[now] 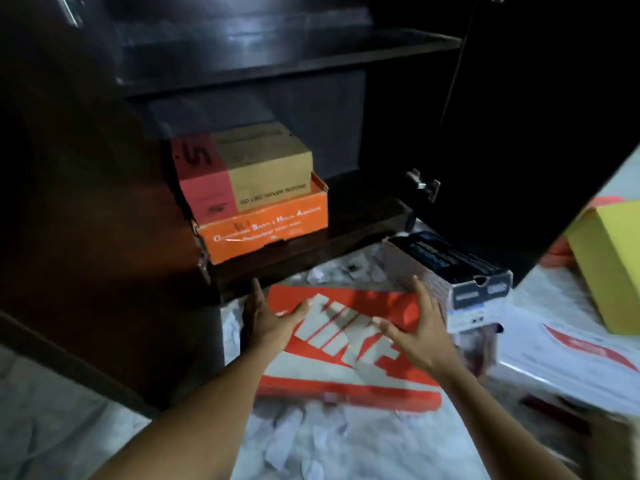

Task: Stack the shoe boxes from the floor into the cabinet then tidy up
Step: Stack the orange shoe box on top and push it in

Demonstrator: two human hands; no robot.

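Note:
An orange Nike shoe box (346,344) with big white letters lies on the floor just in front of the dark cabinet (311,244). My left hand (268,317) lies against its left side, thumb on the lid. My right hand (415,330) reaches over its right side with fingers spread on the lid and far edge. On the cabinet's bottom shelf an orange box (266,230) carries a tan and red box (249,168). A black and white shoe box (450,278) stands on the floor right of the Nike box.
The open right cabinet door (519,133) hangs over the black box. A yellow box (613,265) and a white box with a red mark (571,358) lie at the right. The left door (86,271) stands open at the left. The floor is pale marble.

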